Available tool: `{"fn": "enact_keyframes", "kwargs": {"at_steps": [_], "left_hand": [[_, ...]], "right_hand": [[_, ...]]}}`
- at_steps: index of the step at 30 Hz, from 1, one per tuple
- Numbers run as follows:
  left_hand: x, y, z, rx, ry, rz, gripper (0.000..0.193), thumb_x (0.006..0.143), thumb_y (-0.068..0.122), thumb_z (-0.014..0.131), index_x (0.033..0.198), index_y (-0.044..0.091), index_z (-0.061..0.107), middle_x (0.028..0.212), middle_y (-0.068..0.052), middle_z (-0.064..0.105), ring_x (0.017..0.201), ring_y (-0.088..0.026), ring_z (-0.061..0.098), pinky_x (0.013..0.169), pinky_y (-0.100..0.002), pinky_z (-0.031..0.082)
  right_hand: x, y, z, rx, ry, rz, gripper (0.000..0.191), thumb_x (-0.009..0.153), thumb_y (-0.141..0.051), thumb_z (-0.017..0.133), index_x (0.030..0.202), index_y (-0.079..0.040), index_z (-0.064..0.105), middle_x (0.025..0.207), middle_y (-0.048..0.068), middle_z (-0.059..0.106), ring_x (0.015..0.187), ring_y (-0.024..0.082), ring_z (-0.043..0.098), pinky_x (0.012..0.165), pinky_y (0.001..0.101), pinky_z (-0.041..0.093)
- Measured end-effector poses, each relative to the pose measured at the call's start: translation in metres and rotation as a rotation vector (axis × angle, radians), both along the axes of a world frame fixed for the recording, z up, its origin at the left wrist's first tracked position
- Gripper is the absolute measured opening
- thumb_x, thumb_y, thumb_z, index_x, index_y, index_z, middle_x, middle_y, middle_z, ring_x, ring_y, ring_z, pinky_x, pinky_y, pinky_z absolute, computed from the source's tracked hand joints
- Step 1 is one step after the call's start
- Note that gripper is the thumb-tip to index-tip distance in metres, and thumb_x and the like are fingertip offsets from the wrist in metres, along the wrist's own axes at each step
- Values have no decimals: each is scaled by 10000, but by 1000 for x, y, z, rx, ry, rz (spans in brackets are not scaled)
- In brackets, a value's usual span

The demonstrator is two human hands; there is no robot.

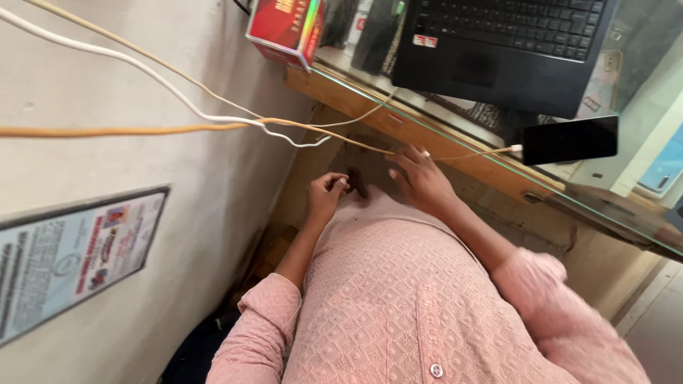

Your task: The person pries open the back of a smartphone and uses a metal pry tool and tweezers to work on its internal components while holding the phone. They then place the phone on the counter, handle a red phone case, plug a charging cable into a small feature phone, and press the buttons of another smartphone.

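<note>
Landmark: black open laptop (505,50) on the glass-topped wooden desk.
Package: red rectangular cardboard box (284,28) with a shiny rainbow-foil side, left of the laptop, overhanging the desk edge.
Label: small red-and-white sticker (425,41) on the laptop's palm rest, at its left end.
Screen: black rectangular smartphone (569,140), display dark, just below the laptop's right part, white cable plugged in.
Sign: dark-framed rectangular poster (71,256), pale with multicoloured print, on the wall, far lower left of the laptop.

Pale wall (142,92), glass-topped wooden desk (455,153), daylight.
</note>
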State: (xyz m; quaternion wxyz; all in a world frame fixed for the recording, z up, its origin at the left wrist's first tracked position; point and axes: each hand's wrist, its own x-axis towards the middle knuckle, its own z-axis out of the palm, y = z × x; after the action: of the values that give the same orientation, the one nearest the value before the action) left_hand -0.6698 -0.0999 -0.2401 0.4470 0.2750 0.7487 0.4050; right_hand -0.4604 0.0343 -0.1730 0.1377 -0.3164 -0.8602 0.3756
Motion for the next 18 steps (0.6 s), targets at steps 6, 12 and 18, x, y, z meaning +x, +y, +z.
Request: {"fn": "enact_keyframes", "kwargs": {"at_steps": [6,12,18], "left_hand": [[-27,-23,12,-23,-89,-22,155,953,115,660,1042,14,737,876,-43,737,799,-108,661,732,-298,558],[-46,-62,11,-211,-20,50,139,913,64,676,975,-31,756,805,-64,749,713,-132,659,698,-305,534],[-50,-104,-1,-244,-132,160,159,944,80,654,1024,-20,748,835,-68,739,685,-104,636,606,-281,527]], "right_hand": [[-107,42,-26,248,-118,-28,580,994,-250,627,1484,-20,419,1475,274,444,1251,483,493,1038,629,356],[-204,95,-20,298,-189,-269,638,930,-182,613,1495,14,388,1473,301,445,1262,485,492,992,592,429],[-264,119,-20,468,-246,-565,756,992,-247,576,1573,68,209,1534,366,312,1348,552,375,1017,647,393]]}}
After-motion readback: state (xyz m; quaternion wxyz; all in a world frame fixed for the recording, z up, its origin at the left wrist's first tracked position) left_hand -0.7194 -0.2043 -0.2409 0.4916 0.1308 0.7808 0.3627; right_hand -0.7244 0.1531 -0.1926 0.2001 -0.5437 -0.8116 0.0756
